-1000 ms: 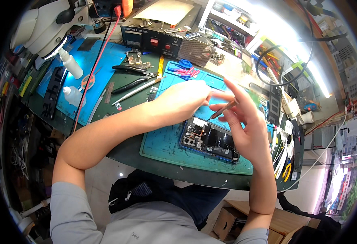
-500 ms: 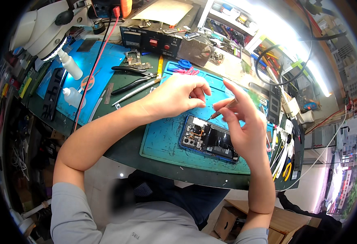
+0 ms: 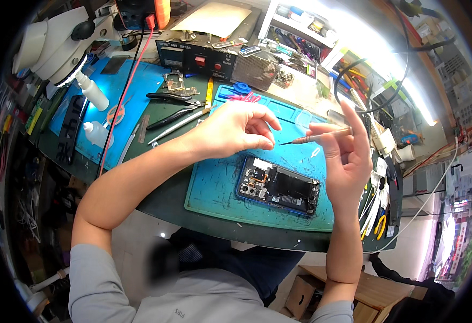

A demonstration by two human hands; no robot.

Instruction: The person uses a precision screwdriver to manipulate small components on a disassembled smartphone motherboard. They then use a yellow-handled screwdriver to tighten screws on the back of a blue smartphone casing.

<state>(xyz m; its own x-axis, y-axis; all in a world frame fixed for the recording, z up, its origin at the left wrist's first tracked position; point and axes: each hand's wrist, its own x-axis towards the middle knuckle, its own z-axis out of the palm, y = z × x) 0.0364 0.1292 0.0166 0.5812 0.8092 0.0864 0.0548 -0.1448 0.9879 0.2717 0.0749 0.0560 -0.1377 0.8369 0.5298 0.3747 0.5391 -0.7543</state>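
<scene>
An opened smartphone lies on the blue work mat, its battery, cameras and inner boards exposed. Above its far edge my right hand grips a slim screwdriver, held almost level with its dark tip pointing left. That tip ends close to the fingers of my left hand. The left fingers are loosely curled, thumb and forefinger apart, and I see nothing between them. Neither hand touches the phone. A small white ring-ended pin rests on the mat beside the right hand.
Pliers and tweezers lie left of the mat. Farther left are white bottles and a microscope. A black bench unit stands at the back. Yellow-handled cutters lie at right.
The right hand has lifted the screwdriver off the phone and swung its tip up and level near the left fingers. The left hand has barely moved; the phone stays put.
</scene>
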